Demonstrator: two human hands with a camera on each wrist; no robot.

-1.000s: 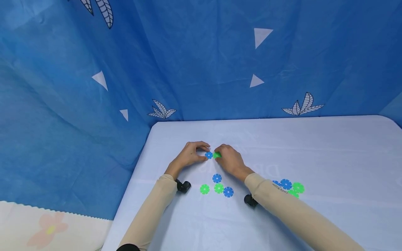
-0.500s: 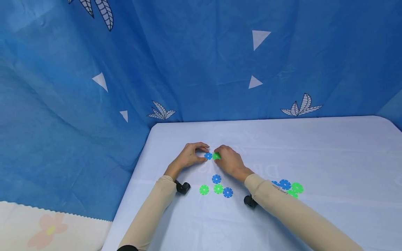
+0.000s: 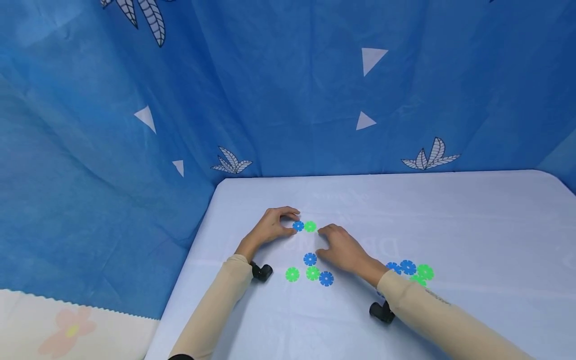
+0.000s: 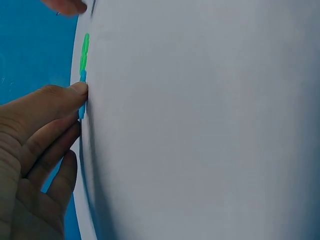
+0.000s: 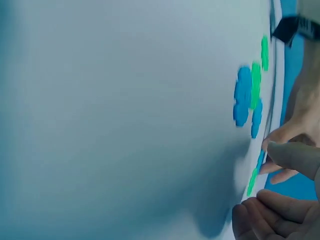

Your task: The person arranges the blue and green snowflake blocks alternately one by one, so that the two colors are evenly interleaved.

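My left hand (image 3: 268,227) pinches a small blue notched disc (image 3: 298,226) between thumb and fingers, close to the table. A green notched disc (image 3: 310,226) meets its right edge; whether they interlock cannot be told. In the left wrist view my thumb lies on the blue disc (image 4: 82,112), and the green disc (image 4: 85,52) extends beyond it. To the right, my right hand (image 3: 344,248) holds nothing, its thumb and fingers spread apart. Below it lies another blue disc (image 3: 310,259), near the thumb tip.
Two green discs (image 3: 292,274) and a blue disc (image 3: 326,278) lie nearer me on the white table (image 3: 279,320). More blue discs (image 3: 408,267) and green discs (image 3: 425,272) are grouped beside my right forearm, partly hidden. A blue patterned cloth (image 3: 292,100) hangs behind the table.
My right hand has let go of the green disc and moved right and toward me, its fingers spreading. The left hand stays on the blue disc.
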